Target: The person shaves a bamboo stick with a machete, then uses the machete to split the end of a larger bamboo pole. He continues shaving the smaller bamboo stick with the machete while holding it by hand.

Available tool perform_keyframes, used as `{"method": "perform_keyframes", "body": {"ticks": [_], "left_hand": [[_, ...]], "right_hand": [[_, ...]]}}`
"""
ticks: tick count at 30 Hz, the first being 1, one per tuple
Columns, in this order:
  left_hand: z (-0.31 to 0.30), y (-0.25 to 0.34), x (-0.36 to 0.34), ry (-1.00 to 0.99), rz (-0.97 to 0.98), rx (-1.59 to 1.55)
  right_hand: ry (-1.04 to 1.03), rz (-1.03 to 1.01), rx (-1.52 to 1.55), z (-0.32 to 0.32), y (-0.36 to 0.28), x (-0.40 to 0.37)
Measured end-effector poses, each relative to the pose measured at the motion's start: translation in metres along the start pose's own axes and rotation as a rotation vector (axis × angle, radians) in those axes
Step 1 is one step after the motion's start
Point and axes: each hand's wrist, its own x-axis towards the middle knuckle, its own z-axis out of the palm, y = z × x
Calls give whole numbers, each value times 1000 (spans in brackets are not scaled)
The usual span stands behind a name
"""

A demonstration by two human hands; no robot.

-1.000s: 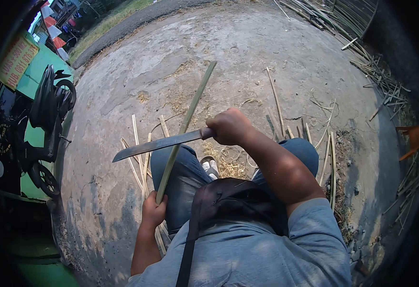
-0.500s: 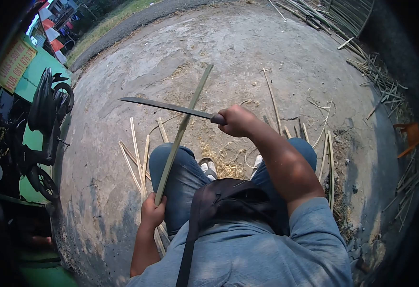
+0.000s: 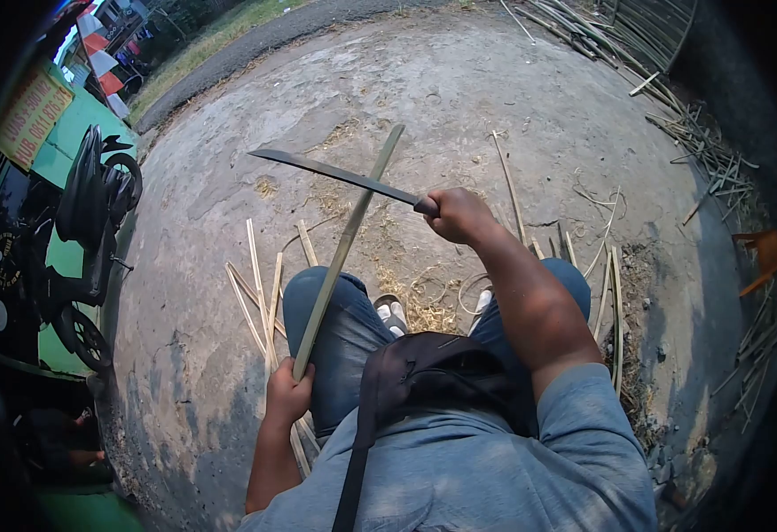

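My right hand (image 3: 456, 215) is closed round the handle of a machete (image 3: 331, 172), its long dark blade pointing left and away from me. In my left hand (image 3: 289, 394), the fingers wrap the near end of a long greenish bamboo strip (image 3: 342, 248). That strip slants up and forward past my left knee, its far end raised. The blade crosses the strip in its upper part; it appears to rest on or against it. Fine shavings (image 3: 428, 315) lie on the ground between my feet.
Loose bamboo strips (image 3: 275, 297) lie beside my left leg, and more strips (image 3: 616, 319) beside my right. A motorbike (image 3: 87, 239) stands at the left. Bamboo pieces (image 3: 717, 168) are heaped at the right, near an orange object (image 3: 762, 261). A black bag (image 3: 442, 372) sits on my lap.
The machete has moved up along the bamboo strip, away from me and slightly right, with my right hand. My left hand keeps its hold near my left thigh.
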Motion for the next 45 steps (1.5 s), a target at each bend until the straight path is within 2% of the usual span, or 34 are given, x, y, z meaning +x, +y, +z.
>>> {"method": "perform_keyframes", "body": {"ticks": [4, 8, 12, 15, 18, 22, 25, 29, 30, 33, 35, 40, 43, 45], "left_hand": [[-1, 2, 0, -7, 2, -29], [4, -10, 4, -13, 14, -66], [3, -7, 4, -14, -15, -47], [5, -10, 4, -10, -13, -39], [5, -9, 4, -1, 4, -46], [3, 0, 1, 21, 17, -33], [1, 0, 0, 26, 16, 43], [-1, 4, 0, -6, -8, -13], [0, 5, 0, -8, -14, -18], [-1, 7, -1, -7, -17, 0], [-1, 7, -1, 0, -18, 18], [0, 7, -1, 18, -12, 40], [0, 6, -1, 14, -15, 21], [-1, 9, -2, 16, -11, 23]], "right_hand": [[48, -46, 38, 1, -3, -4], [-22, -150, 89, 6, -10, -8], [-143, -253, -165, 7, -35, -17], [-84, -364, -225, 8, -35, -15], [-38, -333, -250, 0, -33, -15], [86, -53, -153, -4, -15, -5], [126, 25, -16, 0, -1, 1], [26, 17, 37, -7, -11, -8], [49, -25, 4, -2, -14, -9], [-57, -177, -70, 11, -26, -16], [-67, -313, -180, 17, -37, -20], [9, -385, -228, 14, -38, -17], [57, -277, -186, 8, -27, -13], [51, -107, -155, 2, -19, -8]]}}
